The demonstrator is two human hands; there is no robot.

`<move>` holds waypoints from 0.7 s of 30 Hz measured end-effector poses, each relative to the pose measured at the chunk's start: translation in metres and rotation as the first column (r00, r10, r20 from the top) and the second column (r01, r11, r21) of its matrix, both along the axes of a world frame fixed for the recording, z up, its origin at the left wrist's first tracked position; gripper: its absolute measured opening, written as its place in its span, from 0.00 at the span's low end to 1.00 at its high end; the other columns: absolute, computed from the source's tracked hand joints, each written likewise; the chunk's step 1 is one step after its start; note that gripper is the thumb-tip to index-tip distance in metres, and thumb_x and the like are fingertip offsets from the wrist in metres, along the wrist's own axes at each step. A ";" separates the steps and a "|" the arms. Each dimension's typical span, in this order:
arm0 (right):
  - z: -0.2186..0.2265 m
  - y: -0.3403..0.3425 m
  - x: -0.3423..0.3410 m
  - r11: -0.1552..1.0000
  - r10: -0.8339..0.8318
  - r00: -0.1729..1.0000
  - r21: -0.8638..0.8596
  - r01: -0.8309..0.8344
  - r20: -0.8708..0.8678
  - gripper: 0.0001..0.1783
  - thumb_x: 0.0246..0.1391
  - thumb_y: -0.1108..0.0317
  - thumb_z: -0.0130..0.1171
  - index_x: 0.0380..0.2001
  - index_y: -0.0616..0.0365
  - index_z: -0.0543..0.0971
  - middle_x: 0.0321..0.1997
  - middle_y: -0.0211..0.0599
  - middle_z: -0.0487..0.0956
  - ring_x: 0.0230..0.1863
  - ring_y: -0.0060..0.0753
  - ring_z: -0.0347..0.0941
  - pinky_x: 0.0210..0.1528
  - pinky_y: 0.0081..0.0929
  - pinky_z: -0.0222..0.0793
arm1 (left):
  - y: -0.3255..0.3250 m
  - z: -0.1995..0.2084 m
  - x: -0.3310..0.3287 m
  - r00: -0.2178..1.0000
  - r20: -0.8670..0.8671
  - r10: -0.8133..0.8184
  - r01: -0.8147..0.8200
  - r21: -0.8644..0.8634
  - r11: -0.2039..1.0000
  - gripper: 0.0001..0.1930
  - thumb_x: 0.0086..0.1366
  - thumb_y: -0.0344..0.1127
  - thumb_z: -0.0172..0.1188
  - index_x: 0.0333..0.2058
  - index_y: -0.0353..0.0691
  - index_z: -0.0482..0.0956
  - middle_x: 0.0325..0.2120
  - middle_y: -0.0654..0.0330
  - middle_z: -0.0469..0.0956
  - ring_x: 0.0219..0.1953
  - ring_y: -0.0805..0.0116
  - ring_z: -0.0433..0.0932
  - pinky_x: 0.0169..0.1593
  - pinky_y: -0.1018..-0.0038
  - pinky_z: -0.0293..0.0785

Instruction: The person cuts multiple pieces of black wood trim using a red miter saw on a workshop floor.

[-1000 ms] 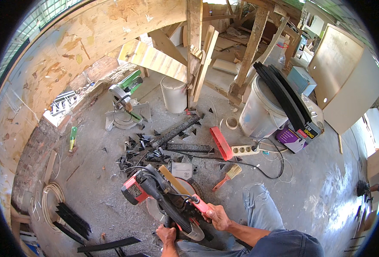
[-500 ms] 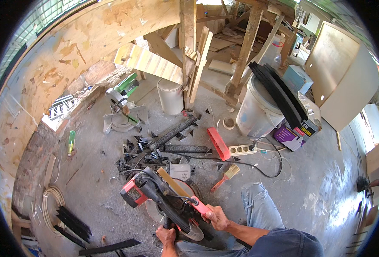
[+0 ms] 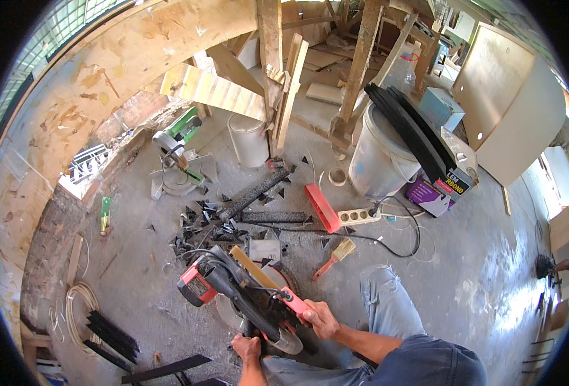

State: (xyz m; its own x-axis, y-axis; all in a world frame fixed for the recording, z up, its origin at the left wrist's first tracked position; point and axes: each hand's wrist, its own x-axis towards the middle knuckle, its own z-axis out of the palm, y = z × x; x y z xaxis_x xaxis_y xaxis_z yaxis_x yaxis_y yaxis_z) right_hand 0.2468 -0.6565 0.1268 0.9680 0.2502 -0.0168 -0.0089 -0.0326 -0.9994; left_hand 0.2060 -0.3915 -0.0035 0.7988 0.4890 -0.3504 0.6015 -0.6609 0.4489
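Note:
A red and black miter saw point(image 3: 238, 287) stands on the floor before me, its round blade guard tilted toward me. My right hand point(image 3: 321, 320) is wrapped round its red handle. Left of the saw's lower end, my left hand point(image 3: 247, 348) is closed on something dark beside the saw's base; its kind is mostly hidden by the fingers and the saw. Small black offcuts point(image 3: 188, 235) lie scattered beyond the saw, around a dust-covered dark bar point(image 3: 255, 193). A paintbrush point(image 3: 334, 258) with a red handle rests to the right.
A white power strip point(image 3: 358, 217) lies by a red channel-shaped piece point(image 3: 322, 208). Black strips point(image 3: 413, 132) lean over a white bucket point(image 3: 382, 161); more strips point(image 3: 112, 336) lie at left by a cable coil point(image 3: 81, 302). A green miter saw point(image 3: 180, 154) stands farther off. Another person's hand point(image 3: 562, 264) shows at right.
The view has shifted slightly, so the surroundings sit a little higher and farther left. Both hands keep their holds; the saw's position looks nearly the same.

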 end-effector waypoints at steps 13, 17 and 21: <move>0.009 -0.001 0.002 0.984 -0.035 0.984 -0.165 0.064 0.172 0.25 0.64 0.47 0.52 0.43 0.64 0.74 0.30 0.51 0.74 0.33 0.58 0.73 0.37 0.42 0.68 | 0.017 -0.035 -0.006 0.996 0.055 -0.064 0.063 0.017 0.998 0.18 0.48 0.40 0.74 0.29 0.28 0.84 0.22 0.44 0.83 0.28 0.55 0.86 0.37 0.63 0.79; 0.008 -0.002 0.001 0.980 -0.048 0.989 -0.185 0.074 0.140 0.26 0.61 0.49 0.58 0.46 0.63 0.73 0.33 0.53 0.76 0.37 0.59 0.75 0.40 0.42 0.70 | 0.009 -0.027 -0.001 0.986 0.163 -0.034 0.034 0.003 0.999 0.15 0.44 0.32 0.63 0.27 0.22 0.81 0.22 0.34 0.79 0.30 0.37 0.83 0.41 0.55 0.78; 0.005 0.001 0.003 0.973 -0.091 0.985 -0.197 0.119 0.147 0.27 0.60 0.48 0.60 0.48 0.62 0.72 0.37 0.55 0.78 0.40 0.60 0.76 0.43 0.44 0.71 | -0.001 0.000 0.004 0.983 0.173 -0.058 0.061 -0.011 0.998 0.13 0.47 0.33 0.64 0.25 0.24 0.83 0.22 0.36 0.80 0.28 0.43 0.84 0.38 0.58 0.78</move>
